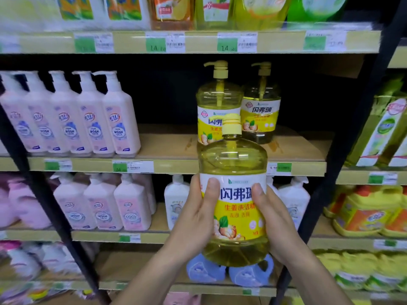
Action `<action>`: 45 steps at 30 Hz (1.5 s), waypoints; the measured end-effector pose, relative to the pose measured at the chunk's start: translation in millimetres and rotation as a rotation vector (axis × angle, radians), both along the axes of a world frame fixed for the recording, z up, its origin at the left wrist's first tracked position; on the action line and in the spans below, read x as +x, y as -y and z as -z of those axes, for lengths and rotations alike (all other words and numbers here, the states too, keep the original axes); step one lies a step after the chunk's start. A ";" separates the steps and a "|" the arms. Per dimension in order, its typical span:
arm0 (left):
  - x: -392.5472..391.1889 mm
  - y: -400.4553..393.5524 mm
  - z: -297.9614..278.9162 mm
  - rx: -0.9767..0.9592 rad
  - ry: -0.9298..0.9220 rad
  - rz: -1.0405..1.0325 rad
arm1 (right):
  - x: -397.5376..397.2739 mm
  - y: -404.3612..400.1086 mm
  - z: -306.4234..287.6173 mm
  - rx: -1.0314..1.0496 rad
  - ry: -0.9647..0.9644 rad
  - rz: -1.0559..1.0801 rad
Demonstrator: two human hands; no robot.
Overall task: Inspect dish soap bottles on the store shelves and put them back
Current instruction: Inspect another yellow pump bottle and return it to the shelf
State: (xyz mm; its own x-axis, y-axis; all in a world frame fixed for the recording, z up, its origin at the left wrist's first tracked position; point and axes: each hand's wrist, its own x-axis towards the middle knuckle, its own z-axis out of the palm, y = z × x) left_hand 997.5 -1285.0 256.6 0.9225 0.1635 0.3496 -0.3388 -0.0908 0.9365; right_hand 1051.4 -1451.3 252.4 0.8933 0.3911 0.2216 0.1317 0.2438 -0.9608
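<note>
I hold a large yellow dish soap bottle with a pump top and a white-and-yellow label upright in front of the shelves. My left hand grips its left side with the thumb across the label. My right hand grips the right side, thumb on the label too. Two matching yellow bottles stand on the middle shelf behind it: one partly hidden by the held bottle, the other further back to the right.
The middle shelf board has bare wood left of the yellow bottles. Pink pump bottles line its left end. White and pink bottles fill the shelf below, blue jugs sit lower. A black upright bounds the bay on the right.
</note>
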 end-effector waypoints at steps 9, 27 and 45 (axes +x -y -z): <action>15.2 29.2 23.0 0.003 0.122 0.005 | 22.2 39.6 8.4 -0.069 0.117 -0.204; 24.2 14.8 21.2 0.322 0.093 0.162 | 55.7 77.1 3.6 -0.270 0.443 -0.116; -4.3 36.7 2.5 0.313 0.258 0.102 | 37.7 76.1 -6.1 -0.229 0.494 -0.010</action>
